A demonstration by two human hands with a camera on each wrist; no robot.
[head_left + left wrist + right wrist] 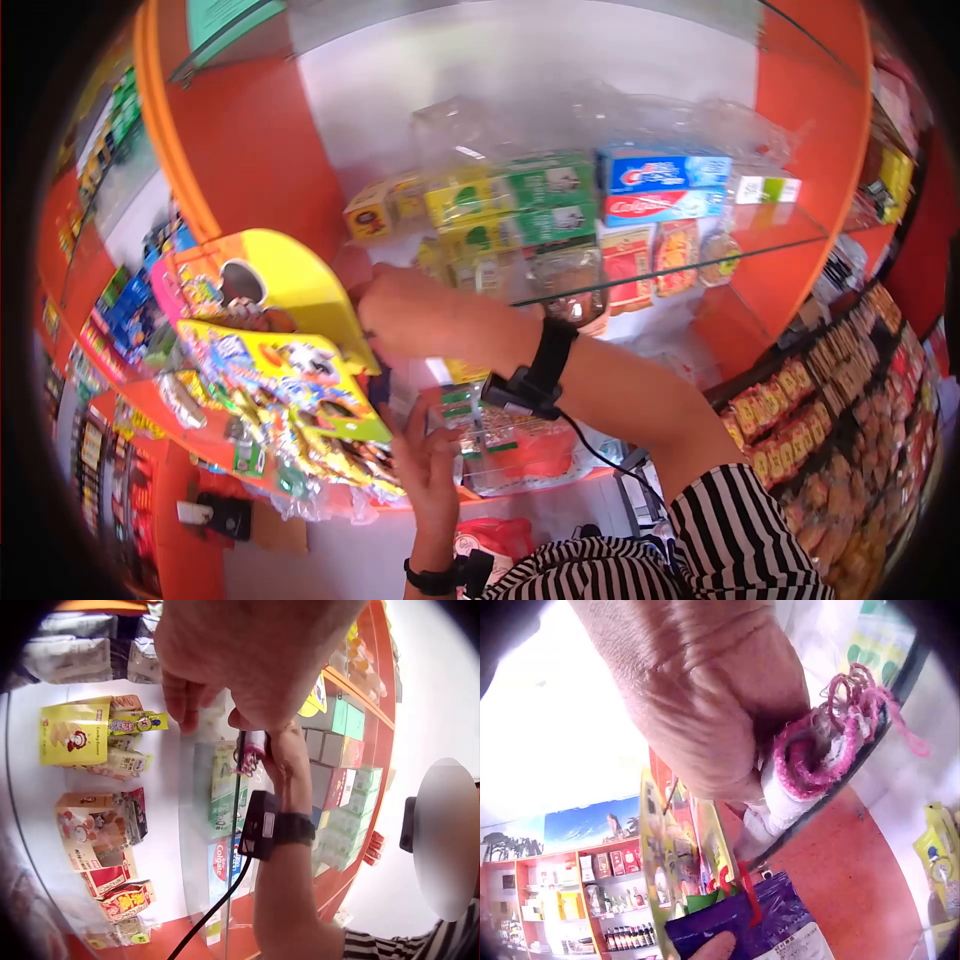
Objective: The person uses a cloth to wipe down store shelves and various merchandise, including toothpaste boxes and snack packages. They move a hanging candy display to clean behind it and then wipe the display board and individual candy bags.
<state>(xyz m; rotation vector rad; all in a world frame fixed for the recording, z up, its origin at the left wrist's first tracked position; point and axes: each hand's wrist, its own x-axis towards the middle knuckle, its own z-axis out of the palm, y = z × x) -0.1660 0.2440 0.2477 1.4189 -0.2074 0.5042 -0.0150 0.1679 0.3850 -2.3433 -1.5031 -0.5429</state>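
My right hand (705,697) grips a rolled white cloth (780,802) with a pink, frayed edge, right along the glass shelf edge. In the head view that right hand (365,285) reaches across to the shelf's left side, beside a yellow display card (300,280); the cloth is hidden there. My left hand (425,455) is lower, its fingers spread close to hanging candy packets (340,440). A fingertip lies over a purple packet (757,922) in the right wrist view. From the left wrist, the left hand (255,660) shows above the cloth's pink threads (251,754).
Toothpaste boxes (665,185) and green boxes (550,195) stand on the glass shelf (700,262). Below it are more bagged goods. An orange side panel (240,130) bounds the shelf at left. Rows of packed snacks (800,400) lie at the right.
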